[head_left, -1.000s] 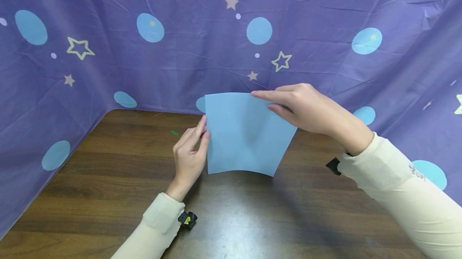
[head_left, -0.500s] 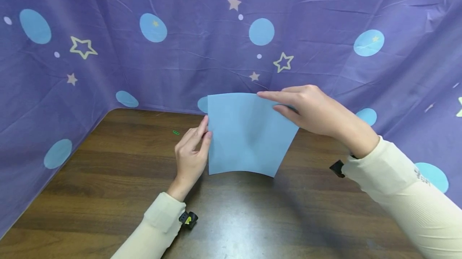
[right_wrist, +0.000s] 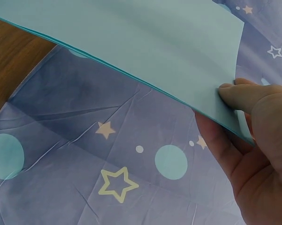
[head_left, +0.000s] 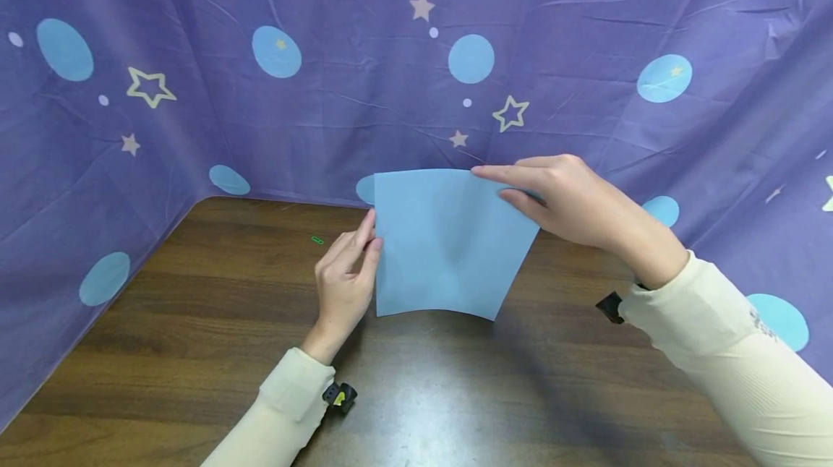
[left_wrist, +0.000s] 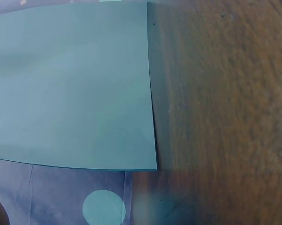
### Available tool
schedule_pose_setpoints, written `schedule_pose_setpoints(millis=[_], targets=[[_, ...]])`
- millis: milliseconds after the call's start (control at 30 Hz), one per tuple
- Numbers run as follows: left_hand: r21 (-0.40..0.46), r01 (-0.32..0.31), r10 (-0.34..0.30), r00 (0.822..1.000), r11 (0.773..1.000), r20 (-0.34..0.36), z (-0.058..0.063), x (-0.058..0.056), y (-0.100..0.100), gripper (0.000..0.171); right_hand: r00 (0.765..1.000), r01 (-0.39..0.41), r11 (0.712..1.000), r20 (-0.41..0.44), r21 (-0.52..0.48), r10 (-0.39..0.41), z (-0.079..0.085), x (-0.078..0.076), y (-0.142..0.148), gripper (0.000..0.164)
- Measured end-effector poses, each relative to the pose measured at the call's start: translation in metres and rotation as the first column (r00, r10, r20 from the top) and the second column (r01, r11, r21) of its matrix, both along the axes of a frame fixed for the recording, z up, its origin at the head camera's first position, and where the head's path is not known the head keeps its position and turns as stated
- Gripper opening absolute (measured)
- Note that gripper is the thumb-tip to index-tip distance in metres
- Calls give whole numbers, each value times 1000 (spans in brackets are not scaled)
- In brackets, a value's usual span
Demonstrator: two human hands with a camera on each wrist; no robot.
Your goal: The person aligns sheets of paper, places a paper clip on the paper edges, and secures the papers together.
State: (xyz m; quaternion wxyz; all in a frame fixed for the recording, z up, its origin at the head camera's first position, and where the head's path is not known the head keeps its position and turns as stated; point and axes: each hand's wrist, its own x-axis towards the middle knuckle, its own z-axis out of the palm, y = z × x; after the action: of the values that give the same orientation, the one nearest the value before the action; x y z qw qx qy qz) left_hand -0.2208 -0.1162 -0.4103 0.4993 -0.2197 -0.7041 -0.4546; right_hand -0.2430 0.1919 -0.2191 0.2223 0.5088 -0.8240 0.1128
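Note:
A light-blue stack of paper (head_left: 442,250) stands upright on the wooden table, bowed, its lower edge arched toward me. Its edge shows thin layers in the right wrist view. My left hand (head_left: 341,283) holds the left edge, thumb tip at the front; in the left wrist view only a dark bit of a finger shows beside the paper (left_wrist: 75,93). My right hand (head_left: 566,196) pinches the upper right corner. The right wrist view shows its thumb on one face of the paper (right_wrist: 169,51) and the other fingers behind.
A small green paper clip (head_left: 317,240) lies on the wooden table (head_left: 195,322) left of the paper. Behind and at both sides hangs a purple curtain (head_left: 364,33) with stars and blue dots, meeting the table's back edge.
My right hand has slid slightly to the right along the paper's top edge. The left hand keeps its place on the left edge, and the whole head view has shifted a little.

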Motion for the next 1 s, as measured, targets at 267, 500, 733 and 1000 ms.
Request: schedule_pose_setpoints(millis=[267,500,733,1000], targets=[[0,3,-3,1000,1000,-1,0,0,0,45,1000,15,1000,7,-13,-15,-2,-1,5,51],[1,10,-10,1000,1000,-2,1,1,0,47,1000,7,999,3,-38,-7,-4,-1,8,51],[0,12,-12,1000,1000,-4,1,1,1,47,1000,8,997,1,-77,-8,-6,0,11,51],[4,4,-4,1000,1000,4,0,1,1,47,1000,-6,991,-4,-132,5,-9,1,14,51]])
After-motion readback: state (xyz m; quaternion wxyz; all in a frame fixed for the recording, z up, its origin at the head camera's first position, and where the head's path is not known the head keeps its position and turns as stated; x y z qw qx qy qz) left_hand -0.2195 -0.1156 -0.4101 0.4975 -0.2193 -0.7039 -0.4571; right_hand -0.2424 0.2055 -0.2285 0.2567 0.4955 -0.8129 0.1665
